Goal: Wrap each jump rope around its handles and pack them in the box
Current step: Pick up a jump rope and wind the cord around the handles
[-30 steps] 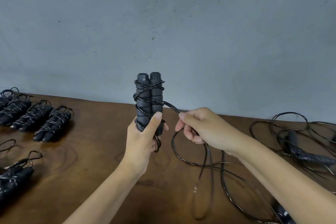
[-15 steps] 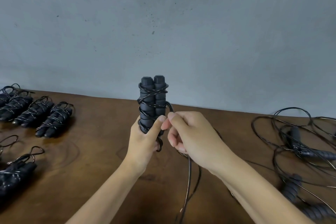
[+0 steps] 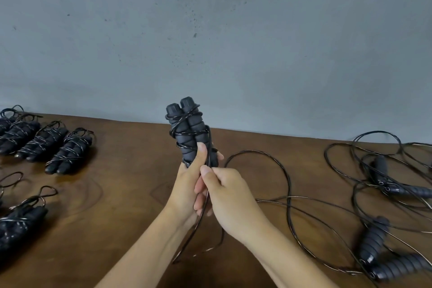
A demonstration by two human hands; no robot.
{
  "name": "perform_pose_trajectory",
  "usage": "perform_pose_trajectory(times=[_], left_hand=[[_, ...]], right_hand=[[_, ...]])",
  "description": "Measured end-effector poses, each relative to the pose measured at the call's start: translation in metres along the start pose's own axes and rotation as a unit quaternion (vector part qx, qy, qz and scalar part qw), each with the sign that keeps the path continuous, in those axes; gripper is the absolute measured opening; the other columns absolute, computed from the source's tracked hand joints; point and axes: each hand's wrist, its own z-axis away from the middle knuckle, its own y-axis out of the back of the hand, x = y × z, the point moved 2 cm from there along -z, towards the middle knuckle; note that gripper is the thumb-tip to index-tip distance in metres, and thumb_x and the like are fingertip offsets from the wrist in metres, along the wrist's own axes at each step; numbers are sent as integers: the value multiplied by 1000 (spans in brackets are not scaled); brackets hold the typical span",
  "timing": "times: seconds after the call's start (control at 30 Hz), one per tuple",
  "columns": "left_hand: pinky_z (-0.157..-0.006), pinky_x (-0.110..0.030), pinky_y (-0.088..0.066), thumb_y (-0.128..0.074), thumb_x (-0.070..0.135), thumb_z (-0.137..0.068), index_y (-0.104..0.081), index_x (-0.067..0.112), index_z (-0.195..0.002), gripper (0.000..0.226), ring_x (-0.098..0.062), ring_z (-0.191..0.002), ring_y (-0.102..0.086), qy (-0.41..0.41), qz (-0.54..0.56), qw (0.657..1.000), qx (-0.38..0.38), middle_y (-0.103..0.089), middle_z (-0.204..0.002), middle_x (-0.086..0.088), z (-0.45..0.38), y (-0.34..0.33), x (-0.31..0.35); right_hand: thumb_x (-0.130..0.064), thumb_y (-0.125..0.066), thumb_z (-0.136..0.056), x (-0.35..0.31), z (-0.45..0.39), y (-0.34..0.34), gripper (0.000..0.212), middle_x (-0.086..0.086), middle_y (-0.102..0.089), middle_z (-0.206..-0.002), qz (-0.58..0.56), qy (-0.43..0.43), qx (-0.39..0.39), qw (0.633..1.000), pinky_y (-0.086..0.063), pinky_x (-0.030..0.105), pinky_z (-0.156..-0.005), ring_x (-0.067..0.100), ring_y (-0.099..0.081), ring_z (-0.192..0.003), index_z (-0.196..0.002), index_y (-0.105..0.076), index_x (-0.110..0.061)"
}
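Fingers (image 3: 201, 154) around upright handles (image 3: 187, 128)

Single head-worn wide-angle view — aimed forward and slightly down, close over the table (image 3: 131, 194); wall (image 3: 210, 30) seen at 12 o'clock — no second view is provided.

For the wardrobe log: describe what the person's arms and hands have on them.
Both forearms are bare as far as the frame shows, with no sleeves in view. The left hand and right hand wear no gloves, rings, watch or bracelets, and the fingers have short, unpainted nails.
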Motion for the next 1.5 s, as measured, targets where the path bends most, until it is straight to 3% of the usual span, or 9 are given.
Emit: perform_pose_trajectory(times=[0.23, 0.5, 0.6, 0.7, 0.83, 1.0, 1.23, 1.4, 1.5], left_hand=[[-36, -17, -30, -65, 82, -82, -73, 15, -102, 70, -12, -26, -36, 89, 32, 995, -20, -34, -39, 1, -3, 6, -7], [-49, -25, -32, -80, 81, -66, -78, 21, -101, 69, -18, -44, -40, 105, 29, 993, -52, -31, -71, -1, -1, 6, -2], [-37, -21, -36, -66, 68, -87, -77, 16, -100, 55, -18, -32, -42, 95, 60, 993, -33, -37, -50, -5, 5, 0, 2], [-33, -18, -35, -66, 61, -88, -77, 12, -106, 53, -11, -24, -39, 82, 89, 992, -44, -40, -37, 2, 7, -1, 2], [-40, -22, -32, -66, 78, -79, -73, 15, -121, 76, -18, -44, -36, 36, 34, 997, -51, -53, -78, -12, 1, 3, 0], [-65, -36, -33, -63, 97, -65, -73, 22, -125, 96, -23, -74, -37, 9, -17, 999, -33, -60, -87, -8, 0, 0, -5], [-49, -23, -35, -50, 101, -68, -79, 33, -104, 83, -19, -57, -35, 7, -99, 995, -14, -46, -104, -15, 10, -1, -6], [-41, -22, -34, -42, 106, -62, -75, 32, -106, 93, -9, -42, -32, 0, -146, 989, 19, -39, -67, -11, 15, -5, -5], [-39, -20, -33, -22, 91, -82, -82, 42, -99, 79, -7, -40, -30, -2, -160, 987, 10, -51, -77, -18, 18, -11, -4]], right_hand=[[-29, -43, -109, -3, 1, -4, 46, 7, -58, -55, -112, -55, -26, 992, -44, 19, -45, 14, -55, -49, -76, -63, -5], [-40, -44, -108, -8, 2, 2, 46, 6, -61, -63, -139, -61, -98, 984, -49, 24, -56, 15, -60, -59, -82, -68, -10], [-45, -46, -107, -5, 0, 6, 48, 10, -66, -70, -156, -69, -112, 979, -50, 26, -61, 16, -62, -62, -84, -71, -12], [-53, -48, -103, 2, -2, 8, 54, 11, -69, -71, -178, -96, -112, 973, -48, 29, -65, 18, -64, -64, -83, -74, -9], [-67, -59, -89, 13, -7, 13, 61, 7, -69, -72, -252, -166, -136, 944, -48, 37, -81, 18, -65, -65, -83, -73, -8], [-71, -67, -76, 22, -9, 12, 60, 2, -64, -68, -310, -209, -147, 915, -50, 32, -77, 15, -62, -62, -80, -71, -11], [-64, -70, -75, 32, -9, 9, 53, -1, -58, -66, -374, -214, -154, 889, -56, 30, -71, 12, -58, -61, -88, -70, -13], [-62, -73, -75, 38, -11, 11, 49, -1, -55, -65, -384, -195, -158, 889, -52, 30, -73, 12, -54, -61, -85, -71, -13], [-55, -71, -83, 39, -9, 13, 41, 0, -53, -64, -374, -163, -154, 900, -48, 30, -73, 12, -52, -61, -83, -69, -14]])
